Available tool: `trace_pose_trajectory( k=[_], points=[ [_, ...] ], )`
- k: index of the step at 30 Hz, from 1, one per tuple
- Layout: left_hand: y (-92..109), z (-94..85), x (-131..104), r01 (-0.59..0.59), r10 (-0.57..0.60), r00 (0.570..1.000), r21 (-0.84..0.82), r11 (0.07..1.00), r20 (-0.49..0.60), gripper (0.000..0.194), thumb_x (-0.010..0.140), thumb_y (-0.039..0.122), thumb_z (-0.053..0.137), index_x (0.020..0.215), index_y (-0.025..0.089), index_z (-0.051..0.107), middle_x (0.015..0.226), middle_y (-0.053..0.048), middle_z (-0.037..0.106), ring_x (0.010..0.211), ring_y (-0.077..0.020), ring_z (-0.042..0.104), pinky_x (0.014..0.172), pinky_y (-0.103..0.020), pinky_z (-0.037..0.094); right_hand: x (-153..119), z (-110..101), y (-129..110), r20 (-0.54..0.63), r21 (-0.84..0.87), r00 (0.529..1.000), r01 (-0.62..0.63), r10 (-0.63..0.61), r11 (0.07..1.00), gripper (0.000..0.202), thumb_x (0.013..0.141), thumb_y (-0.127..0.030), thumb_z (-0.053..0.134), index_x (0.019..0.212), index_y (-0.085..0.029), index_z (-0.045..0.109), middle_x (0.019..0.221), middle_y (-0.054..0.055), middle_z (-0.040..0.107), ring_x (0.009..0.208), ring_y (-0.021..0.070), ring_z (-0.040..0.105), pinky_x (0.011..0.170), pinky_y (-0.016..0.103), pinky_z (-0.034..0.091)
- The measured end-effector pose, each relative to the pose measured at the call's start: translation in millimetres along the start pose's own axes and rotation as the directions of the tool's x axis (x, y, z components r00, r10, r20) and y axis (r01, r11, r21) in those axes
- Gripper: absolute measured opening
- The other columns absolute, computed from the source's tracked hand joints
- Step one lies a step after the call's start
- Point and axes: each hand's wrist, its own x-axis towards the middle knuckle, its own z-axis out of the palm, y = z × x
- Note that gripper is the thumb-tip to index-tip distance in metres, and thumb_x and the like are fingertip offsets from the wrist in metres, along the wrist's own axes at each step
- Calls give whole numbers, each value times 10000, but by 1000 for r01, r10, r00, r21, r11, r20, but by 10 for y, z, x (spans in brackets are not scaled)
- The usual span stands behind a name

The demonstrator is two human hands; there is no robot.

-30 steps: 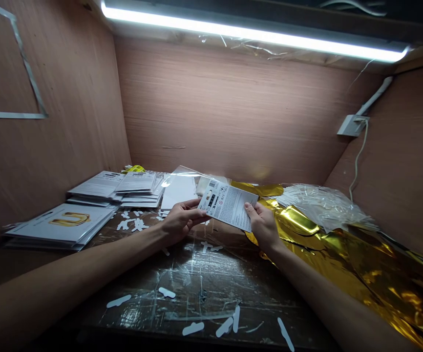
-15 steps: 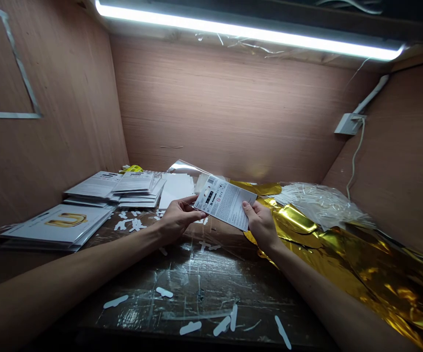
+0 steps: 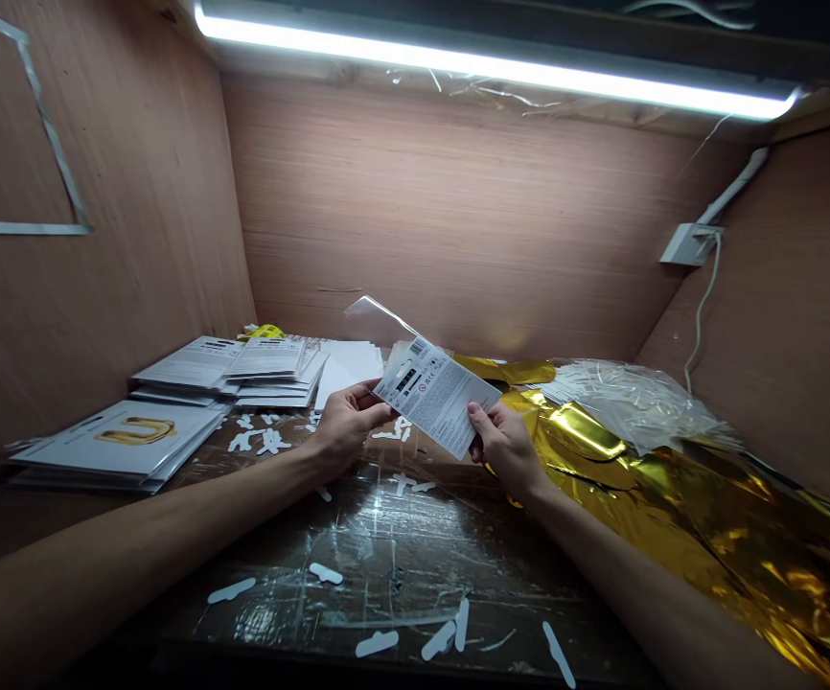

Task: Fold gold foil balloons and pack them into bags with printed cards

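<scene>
- One printed packet (image 3: 433, 398) is in our grasp, tilted and raised above the bench (image 3: 379, 537).
- Our left hand (image 3: 347, 426) pinches the packet's left end, thumb and fingers nearly together.
- Our right hand (image 3: 505, 441) grips the packet's right-hand corner, thumb laid on the printed face.
- Clear film (image 3: 373, 308) sticks out past the packet's far edge.
- We have stacked packets (image 3: 99, 441) left of it, gold foil (image 3: 674, 498) right of it, white tabs (image 3: 378, 643) nearer us.

Black-printed white card (image 3: 429, 402), gold foil (image 3: 674, 508), brown table (image 3: 343, 532)
</scene>
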Motion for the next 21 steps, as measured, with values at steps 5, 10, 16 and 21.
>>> trace_pose_trajectory(
  k=[5,10,16,21],
  points=[
    [0,0,18,-12,12,1000,2,1000,-22,354,739,169,832,1070,91,732,1090,-136,770,977,-228,742,947,-361,589,-16,26,-33,85,89,995,-50,42,995,494,835,-659,681,738,-192,553,497,22,610,390,153,552,368,244,404],
    [-7,-3,30,1,-2,998,-22,1000,-55,343,733,139,837,1054,90,727,1064,-143,774,950,-231,752,921,-362,611,-37,44,-58,107,107,988,-121,110,987,510,794,-683,705,717,-194,582,507,43,637,404,174,576,378,266,436],
    [12,-3,23,25,-26,996,-17,1000,-84,311,737,122,823,1030,84,726,1022,-140,780,873,-214,756,878,-346,621,-28,41,-52,118,125,988,-115,100,985,485,803,-656,717,706,-200,582,501,43,637,400,177,573,372,270,442],
    [72,-5,-3,80,-74,996,-126,989,53,314,710,67,721,1024,68,726,1068,-164,769,967,-260,746,945,-398,597,4,2,-1,79,106,994,-85,77,991,493,797,-662,716,721,-197,570,479,33,621,384,170,564,348,254,418]
  ],
)
